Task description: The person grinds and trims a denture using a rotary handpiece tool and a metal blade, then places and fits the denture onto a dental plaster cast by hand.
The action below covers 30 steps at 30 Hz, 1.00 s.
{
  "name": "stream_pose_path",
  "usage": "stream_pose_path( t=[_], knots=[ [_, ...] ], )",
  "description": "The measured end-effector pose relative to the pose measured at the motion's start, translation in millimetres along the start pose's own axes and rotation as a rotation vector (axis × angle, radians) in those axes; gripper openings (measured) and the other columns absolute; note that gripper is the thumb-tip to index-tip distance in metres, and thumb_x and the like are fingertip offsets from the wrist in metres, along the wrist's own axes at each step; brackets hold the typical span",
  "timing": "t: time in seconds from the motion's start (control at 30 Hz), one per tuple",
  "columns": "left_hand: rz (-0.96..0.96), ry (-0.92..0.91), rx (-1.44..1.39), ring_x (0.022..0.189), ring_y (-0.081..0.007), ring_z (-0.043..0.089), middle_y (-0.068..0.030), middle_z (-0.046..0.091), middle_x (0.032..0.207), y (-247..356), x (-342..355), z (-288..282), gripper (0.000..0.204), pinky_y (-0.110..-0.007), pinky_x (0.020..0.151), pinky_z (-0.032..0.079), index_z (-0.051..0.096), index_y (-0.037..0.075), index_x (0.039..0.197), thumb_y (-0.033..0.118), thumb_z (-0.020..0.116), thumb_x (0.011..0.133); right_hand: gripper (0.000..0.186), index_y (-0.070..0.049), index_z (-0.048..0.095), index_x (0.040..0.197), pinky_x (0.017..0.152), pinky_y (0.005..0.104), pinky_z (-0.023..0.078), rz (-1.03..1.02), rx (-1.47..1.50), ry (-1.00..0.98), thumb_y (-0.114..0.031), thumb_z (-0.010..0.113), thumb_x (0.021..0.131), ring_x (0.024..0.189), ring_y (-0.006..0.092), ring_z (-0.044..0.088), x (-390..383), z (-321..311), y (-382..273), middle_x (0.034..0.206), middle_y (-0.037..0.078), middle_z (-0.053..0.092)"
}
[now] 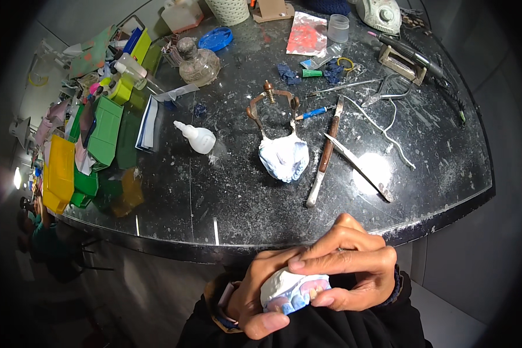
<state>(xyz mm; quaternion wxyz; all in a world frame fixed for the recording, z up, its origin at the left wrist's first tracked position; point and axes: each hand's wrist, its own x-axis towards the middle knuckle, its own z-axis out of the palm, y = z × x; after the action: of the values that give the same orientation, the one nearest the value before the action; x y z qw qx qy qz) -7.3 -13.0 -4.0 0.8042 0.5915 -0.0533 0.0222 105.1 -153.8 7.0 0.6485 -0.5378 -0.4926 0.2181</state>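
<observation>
Close to my body, in front of the table edge, I hold a dental plaster cast (285,284). It is white above and bluish below, with pink patches and pale teeth on the side toward me. My left hand (250,290) is closed around its left side, thumb at the lower front. My right hand (362,261) grips its right side, with a finger on top and the thumb near the teeth. On the table ahead lies a second bluish cast (283,158), joined to a metal articulator frame (268,95).
A wax knife (326,152) and metal tweezers (359,168) lie right of the second cast. A white squeeze bottle (198,138) lies to its left. Farther back stand a glass spirit lamp (196,62) and a handpiece (409,52). Coloured bins (59,174) line the left edge.
</observation>
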Motion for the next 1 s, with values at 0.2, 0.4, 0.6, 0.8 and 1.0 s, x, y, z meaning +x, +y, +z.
stream_pose_path(
  t=[0.2,0.4,0.6,0.8,1.0],
  knots=[
    [0.052,0.015,0.534,0.068,-0.0217,0.057,-0.0181,0.056,0.082,14,3,-2,0.071,-0.029,0.061,0.044,0.049,-0.015,0.088,0.045,0.063,0.054,0.034,0.000,0.065,0.098,0.070,0.0274,0.034,-0.123,0.067,-0.012,-0.024,0.065,0.073,0.078,0.0172,0.054,-6,2,21,0.100,0.011,0.063],
    [0.053,0.067,0.316,0.056,-0.0261,0.051,-0.0181,0.047,0.073,19,5,2,0.051,-0.033,0.050,0.044,0.047,-0.010,0.086,0.035,0.058,0.064,0.042,0.000,0.064,0.099,0.071,0.0275,0.032,-0.166,-0.096,-0.004,-0.034,0.057,0.076,0.077,0.0173,0.048,-4,4,18,0.102,0.009,0.062],
    [-0.005,0.071,0.374,0.053,-0.0250,0.050,-0.0156,0.046,0.071,17,6,3,0.038,-0.032,0.045,0.041,0.048,-0.005,0.081,0.030,0.052,0.067,0.030,-0.004,0.066,0.097,0.066,0.0269,0.030,-0.207,-0.180,0.024,-0.023,0.062,0.074,0.072,0.0147,0.045,-1,11,19,0.095,0.005,0.064],
    [0.019,0.077,0.452,0.054,-0.0285,0.053,-0.0177,0.048,0.075,16,3,3,0.040,-0.036,0.047,0.045,0.051,-0.005,0.085,0.031,0.048,0.068,0.028,-0.004,0.068,0.093,0.065,0.0270,0.031,-0.209,-0.127,0.064,-0.015,0.063,0.068,0.070,0.0149,0.045,1,17,16,0.091,0.004,0.065],
    [-0.037,0.161,0.379,0.059,-0.0302,0.057,-0.0217,0.050,0.083,16,2,7,0.049,-0.037,0.052,0.048,0.048,-0.011,0.093,0.032,0.045,0.070,0.031,-0.001,0.067,0.094,0.069,0.0283,0.032,-0.167,-0.083,0.079,-0.012,0.056,0.066,0.075,0.0171,0.047,0,18,19,0.094,0.005,0.064]
  ],
)
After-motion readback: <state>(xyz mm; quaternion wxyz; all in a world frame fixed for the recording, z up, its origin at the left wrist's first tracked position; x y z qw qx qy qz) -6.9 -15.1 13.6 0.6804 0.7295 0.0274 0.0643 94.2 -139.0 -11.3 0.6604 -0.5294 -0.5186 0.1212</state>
